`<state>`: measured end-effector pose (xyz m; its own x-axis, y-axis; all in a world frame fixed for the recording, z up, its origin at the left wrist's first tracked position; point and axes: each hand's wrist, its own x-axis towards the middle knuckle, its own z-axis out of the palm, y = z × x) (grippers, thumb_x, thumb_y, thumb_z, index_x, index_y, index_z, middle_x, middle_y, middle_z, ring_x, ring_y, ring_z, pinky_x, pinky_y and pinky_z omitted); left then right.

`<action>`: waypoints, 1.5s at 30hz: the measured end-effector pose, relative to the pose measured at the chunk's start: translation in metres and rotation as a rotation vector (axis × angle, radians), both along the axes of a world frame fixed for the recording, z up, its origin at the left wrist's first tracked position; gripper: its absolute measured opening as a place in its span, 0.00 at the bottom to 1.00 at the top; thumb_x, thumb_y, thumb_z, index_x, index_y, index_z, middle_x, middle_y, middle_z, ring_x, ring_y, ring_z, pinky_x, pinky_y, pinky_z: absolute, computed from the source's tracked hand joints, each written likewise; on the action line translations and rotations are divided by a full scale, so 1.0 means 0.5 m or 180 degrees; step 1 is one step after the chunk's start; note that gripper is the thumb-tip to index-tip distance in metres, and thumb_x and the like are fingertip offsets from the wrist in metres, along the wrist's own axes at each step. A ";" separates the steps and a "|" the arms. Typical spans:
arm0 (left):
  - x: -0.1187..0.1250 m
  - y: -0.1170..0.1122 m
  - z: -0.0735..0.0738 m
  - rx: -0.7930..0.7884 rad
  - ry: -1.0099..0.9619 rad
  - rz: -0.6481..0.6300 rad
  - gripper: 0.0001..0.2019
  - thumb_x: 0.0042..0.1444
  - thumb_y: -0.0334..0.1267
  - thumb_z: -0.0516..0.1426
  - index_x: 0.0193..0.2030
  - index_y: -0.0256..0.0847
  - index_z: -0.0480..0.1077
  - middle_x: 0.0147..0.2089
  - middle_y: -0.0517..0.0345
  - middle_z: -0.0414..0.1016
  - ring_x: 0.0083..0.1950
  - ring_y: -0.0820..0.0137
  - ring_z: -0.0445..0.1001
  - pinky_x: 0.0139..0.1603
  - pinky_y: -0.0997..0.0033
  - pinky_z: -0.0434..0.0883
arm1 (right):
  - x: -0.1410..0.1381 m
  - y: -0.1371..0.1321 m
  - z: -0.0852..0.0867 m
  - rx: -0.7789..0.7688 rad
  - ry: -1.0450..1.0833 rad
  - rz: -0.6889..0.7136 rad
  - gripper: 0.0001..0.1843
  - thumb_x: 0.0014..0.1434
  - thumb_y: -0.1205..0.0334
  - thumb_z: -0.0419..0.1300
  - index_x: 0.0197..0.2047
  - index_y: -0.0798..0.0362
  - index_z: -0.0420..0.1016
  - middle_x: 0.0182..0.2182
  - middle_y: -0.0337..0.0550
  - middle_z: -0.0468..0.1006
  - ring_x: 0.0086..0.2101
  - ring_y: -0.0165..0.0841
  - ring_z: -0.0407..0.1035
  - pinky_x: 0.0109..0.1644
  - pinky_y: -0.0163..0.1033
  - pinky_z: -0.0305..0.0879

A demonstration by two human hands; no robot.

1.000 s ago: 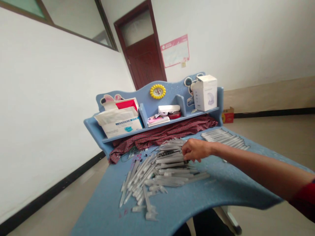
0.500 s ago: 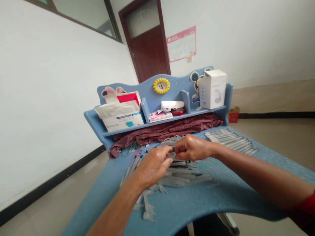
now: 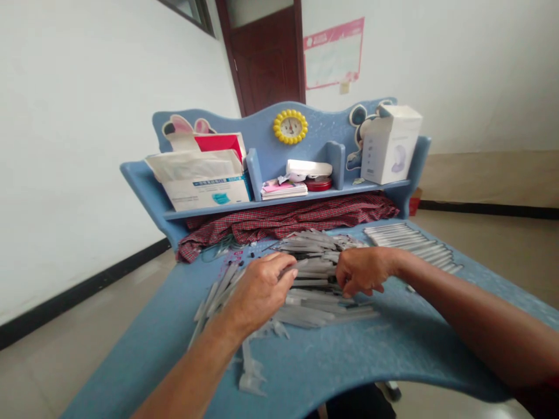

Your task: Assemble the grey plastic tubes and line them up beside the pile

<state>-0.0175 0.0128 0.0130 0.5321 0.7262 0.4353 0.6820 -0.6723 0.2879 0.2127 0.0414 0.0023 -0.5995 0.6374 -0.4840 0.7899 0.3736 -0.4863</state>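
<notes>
A loose pile of translucent grey plastic tubes (image 3: 305, 314), looking like pen barrels, some with dark ends, lies on the blue desk (image 3: 349, 361). Over the pile's left side, my left hand (image 3: 266, 285) is closed, its thumb and fingers pinching one grey plastic tube (image 3: 287, 271). My right hand (image 3: 360, 270) is curled low against the right end of the pile; its fingertips are partly hidden, and what they grip cannot be made out. More tubes (image 3: 218, 291) lie beside my left wrist. Notched clear plastic pieces (image 3: 252, 375) are near the front.
A row of slim clear tubes (image 3: 413, 244) lies at the back right. Checked red cloth (image 3: 288, 220) is bunched under the shelf (image 3: 209, 211). The shelf carries a mask box (image 3: 205, 189), booklets (image 3: 283, 191), a red round tin (image 3: 318, 184) and a white box (image 3: 391, 145).
My hands, close together half a second ago, are now apart: the right has moved right and down onto the pile, the left slightly left. The camera view has tilted down.
</notes>
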 end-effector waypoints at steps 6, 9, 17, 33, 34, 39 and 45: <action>0.004 -0.003 -0.005 -0.0057 0.0152 -0.0031 0.07 0.55 0.33 0.52 0.36 0.38 0.71 0.36 0.54 0.75 0.40 0.67 0.73 0.41 0.71 0.66 | -0.011 0.000 -0.018 -0.0204 -0.0048 -0.0063 0.07 0.49 0.63 0.55 0.27 0.58 0.71 0.12 0.32 0.66 0.11 0.25 0.62 0.16 0.28 0.56; 0.003 -0.002 -0.006 -0.0094 0.0193 -0.0077 0.07 0.55 0.33 0.52 0.35 0.37 0.71 0.34 0.55 0.74 0.38 0.68 0.72 0.40 0.71 0.66 | -0.011 0.002 -0.023 -0.0353 0.0136 -0.0132 0.05 0.47 0.64 0.55 0.26 0.57 0.69 0.12 0.32 0.67 0.12 0.25 0.62 0.16 0.28 0.57; -0.001 0.002 -0.014 -0.0106 0.0175 -0.0111 0.07 0.55 0.32 0.53 0.36 0.37 0.71 0.35 0.55 0.74 0.38 0.69 0.72 0.40 0.72 0.65 | 0.021 0.004 -0.003 -0.0245 0.0795 -0.0461 0.04 0.47 0.66 0.52 0.27 0.56 0.66 0.14 0.32 0.69 0.13 0.26 0.64 0.15 0.28 0.57; -0.011 0.013 -0.010 -0.0228 0.0147 0.0117 0.08 0.55 0.33 0.51 0.35 0.37 0.71 0.35 0.55 0.75 0.40 0.68 0.72 0.41 0.72 0.65 | 0.105 0.030 0.017 -0.0274 0.2260 -0.0777 0.08 0.50 0.61 0.59 0.29 0.59 0.67 0.17 0.40 0.76 0.13 0.28 0.67 0.16 0.28 0.59; -0.012 0.013 -0.009 -0.0224 0.0152 0.0156 0.08 0.55 0.33 0.51 0.35 0.37 0.71 0.35 0.54 0.75 0.40 0.68 0.72 0.41 0.72 0.65 | 0.107 0.030 0.017 -0.0274 0.2278 -0.0789 0.08 0.50 0.61 0.59 0.29 0.59 0.67 0.17 0.40 0.76 0.13 0.28 0.67 0.16 0.28 0.58; -0.018 0.017 -0.004 -0.0250 0.0206 0.0232 0.08 0.54 0.33 0.50 0.34 0.37 0.71 0.35 0.54 0.75 0.39 0.68 0.72 0.39 0.72 0.65 | 0.112 0.031 0.016 -0.0246 0.2329 -0.0846 0.09 0.51 0.61 0.59 0.28 0.59 0.67 0.17 0.40 0.76 0.13 0.28 0.67 0.15 0.28 0.58; -0.020 0.018 -0.006 -0.0316 0.0246 0.0208 0.08 0.54 0.34 0.51 0.33 0.37 0.71 0.33 0.56 0.75 0.37 0.69 0.72 0.38 0.74 0.64 | 0.111 0.035 0.012 -0.0264 0.2355 -0.0860 0.09 0.50 0.60 0.60 0.28 0.59 0.68 0.17 0.41 0.76 0.13 0.28 0.67 0.15 0.28 0.58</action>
